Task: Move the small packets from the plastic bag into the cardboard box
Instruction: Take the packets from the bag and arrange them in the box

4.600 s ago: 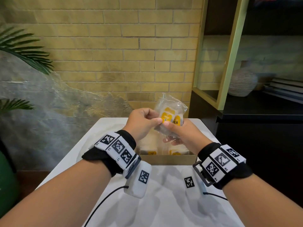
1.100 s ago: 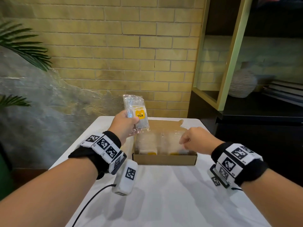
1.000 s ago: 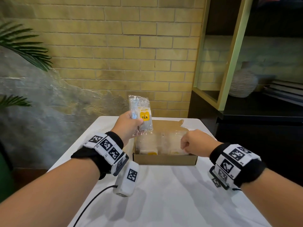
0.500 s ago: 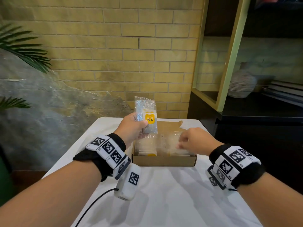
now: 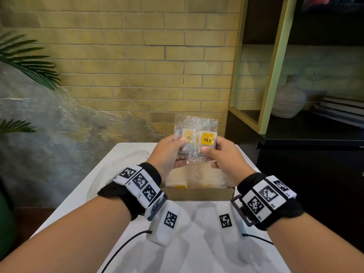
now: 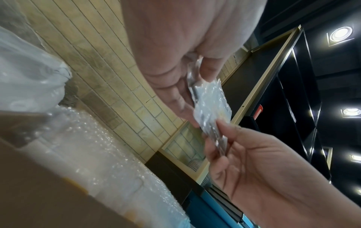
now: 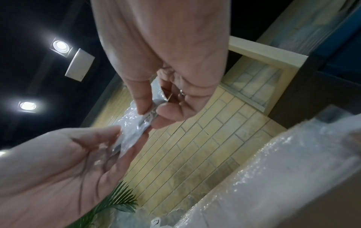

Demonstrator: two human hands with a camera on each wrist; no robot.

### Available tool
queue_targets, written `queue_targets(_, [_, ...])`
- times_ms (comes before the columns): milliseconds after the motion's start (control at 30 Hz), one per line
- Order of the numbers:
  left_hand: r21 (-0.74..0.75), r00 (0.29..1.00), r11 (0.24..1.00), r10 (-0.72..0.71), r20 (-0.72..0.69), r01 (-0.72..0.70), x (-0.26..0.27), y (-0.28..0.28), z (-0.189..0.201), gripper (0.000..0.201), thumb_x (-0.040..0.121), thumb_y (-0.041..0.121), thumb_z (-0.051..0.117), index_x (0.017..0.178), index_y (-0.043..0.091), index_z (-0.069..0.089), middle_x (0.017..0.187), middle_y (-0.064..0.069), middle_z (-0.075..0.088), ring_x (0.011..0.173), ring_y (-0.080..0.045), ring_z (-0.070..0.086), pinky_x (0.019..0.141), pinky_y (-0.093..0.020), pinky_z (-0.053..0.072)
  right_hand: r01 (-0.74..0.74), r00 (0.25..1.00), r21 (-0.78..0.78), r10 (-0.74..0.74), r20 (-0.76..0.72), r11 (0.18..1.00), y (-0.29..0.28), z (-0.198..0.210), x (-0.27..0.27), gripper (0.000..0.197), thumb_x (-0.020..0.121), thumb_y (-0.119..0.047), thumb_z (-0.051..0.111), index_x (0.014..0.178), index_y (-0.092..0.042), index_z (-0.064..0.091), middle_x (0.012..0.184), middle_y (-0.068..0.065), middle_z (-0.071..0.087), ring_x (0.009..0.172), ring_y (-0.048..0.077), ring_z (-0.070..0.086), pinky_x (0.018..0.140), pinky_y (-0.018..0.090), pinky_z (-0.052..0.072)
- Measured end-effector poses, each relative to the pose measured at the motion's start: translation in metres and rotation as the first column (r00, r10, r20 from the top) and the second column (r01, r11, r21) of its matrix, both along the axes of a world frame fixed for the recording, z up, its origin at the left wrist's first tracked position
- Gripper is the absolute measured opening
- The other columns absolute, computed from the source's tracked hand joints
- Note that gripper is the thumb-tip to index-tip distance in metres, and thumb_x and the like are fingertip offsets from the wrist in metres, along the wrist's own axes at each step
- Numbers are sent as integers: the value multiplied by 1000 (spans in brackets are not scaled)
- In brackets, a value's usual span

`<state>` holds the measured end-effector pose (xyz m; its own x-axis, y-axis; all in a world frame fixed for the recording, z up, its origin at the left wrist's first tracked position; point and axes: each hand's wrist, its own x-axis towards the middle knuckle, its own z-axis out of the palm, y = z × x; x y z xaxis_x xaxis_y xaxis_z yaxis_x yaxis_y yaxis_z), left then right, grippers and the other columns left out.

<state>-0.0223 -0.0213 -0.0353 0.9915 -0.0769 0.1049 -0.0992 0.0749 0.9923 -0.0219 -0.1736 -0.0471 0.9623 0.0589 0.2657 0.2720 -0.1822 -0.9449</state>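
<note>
A clear plastic bag (image 5: pixel 196 125) with small packets bearing yellow TEA labels (image 5: pixel 207 139) is held upright above the open cardboard box (image 5: pixel 199 194). My left hand (image 5: pixel 167 154) pinches its left edge between thumb and fingers. On the bag's right edge my right hand (image 5: pixel 222 154) pinches it, thumb on the front. The wrist views show the crinkled bag (image 6: pixel 212 106) (image 7: pixel 134 128) pinched between both hands. Inside the box lie several packets (image 5: pixel 180 186) under clear wrap.
The box stands on a white table (image 5: pixel 197 243) near its far edge. A brick wall rises behind. To the right is a dark shelf unit with a ribbed vase (image 5: pixel 288 99) and stacked books. Palm leaves (image 5: pixel 29 62) hang at the left.
My right hand has risen from the box and taken hold of the bag's right edge. The left hand has shifted the bag to the right, over the box.
</note>
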Motion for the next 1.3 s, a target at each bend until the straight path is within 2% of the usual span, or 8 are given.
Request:
queue_targets(100, [138,998,990,24,58,-32,4,5,-4,7,96,8,43,92,11,49,88,-9,53,70,-15,58,60,-22,53,13,1000,23,-13,-26,1000,-9,-1,1,11,90,-12,59,101,-13,61,87,2,63,68,9,53,55,20,40])
queue_targets(233, [471,969,862,83,232,-187,13,18,-13,16,87,9,57,74,18,53,80,-3,62,75,-18,54,71,-31,47,123,992,52,-123,12,991,-23,2,4,8,89,-10,59,94,-17,60,91,6,64,71,12,55,58,21,43])
queue_targets(433, [902,987,425,-100,127,-73,15,32,-26,16,86,8,56,87,13,71,85,1,64,80,-12,54,66,-19,40,156,987,32,-157,24,987,-38,3,5,9,89,-13,60,94,-21,60,97,5,67,81,14,59,63,23,44])
queue_targets(767, [975,966,125,-163,201,-182,18,33,-32,27,89,6,49,104,17,69,109,-2,64,102,-20,60,84,-25,46,98,995,-60,-96,33,993,-31,0,4,12,88,-11,62,91,-22,62,96,4,67,83,12,59,63,21,43])
queue_targets(900, [985,966,21,-194,169,-168,20,32,-39,28,85,3,49,94,21,70,112,-2,64,101,-22,59,82,-28,47,64,997,-148,-59,42,987,-29,-1,2,13,88,-12,61,89,-24,62,93,4,66,77,12,56,62,20,43])
queue_targets(1000, [971,957,90,-169,235,-223,21,31,-40,24,86,15,52,103,22,67,113,1,61,109,-20,52,89,-29,45,47,999,-186,-42,31,981,-27,-3,1,14,87,-12,62,101,-13,64,99,14,67,79,17,54,61,22,43])
queue_targets(1167, [753,969,655,-142,203,-61,13,21,-25,22,84,32,66,103,22,61,94,12,57,88,-7,53,80,-21,40,4,1000,-238,0,15,971,-23,-6,2,16,86,-11,64,102,-11,64,99,18,69,78,16,58,60,19,44])
queue_targets(1300, [508,971,861,-151,183,38,10,12,-20,18,86,10,65,72,16,56,68,1,58,50,4,50,54,-9,39,-73,997,-278,74,-5,958,-17,-6,-1,16,87,-7,62,101,-14,65,87,8,67,71,11,55,53,11,44])
